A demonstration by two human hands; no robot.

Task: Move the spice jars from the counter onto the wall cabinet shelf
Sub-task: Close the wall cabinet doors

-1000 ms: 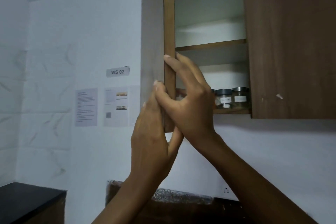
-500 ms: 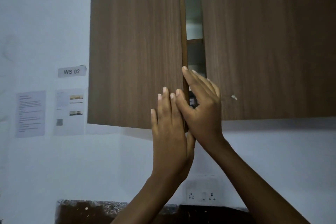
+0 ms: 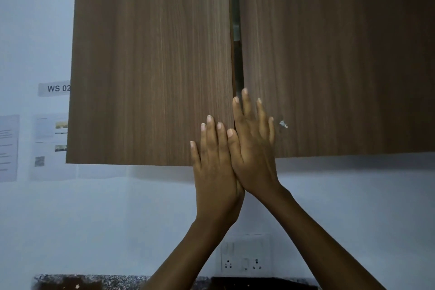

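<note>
While both palms lie flat against the wall cabinet (image 3: 306,143), my left hand (image 3: 215,167) presses its left door (image 3: 150,61) at the lower right corner. My right hand (image 3: 254,148) spans the narrow gap onto the right door (image 3: 353,54). All my fingers are straight and grip nothing. Where the spice jars are, I cannot tell.

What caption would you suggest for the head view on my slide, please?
Left hand flat on the nearly closed left cabinet door, right hand flat across the narrow gap.

Left hand (image 3: 215,172), right hand (image 3: 255,148) flat on cabinet (image 3: 150,61) (ajar)
</note>
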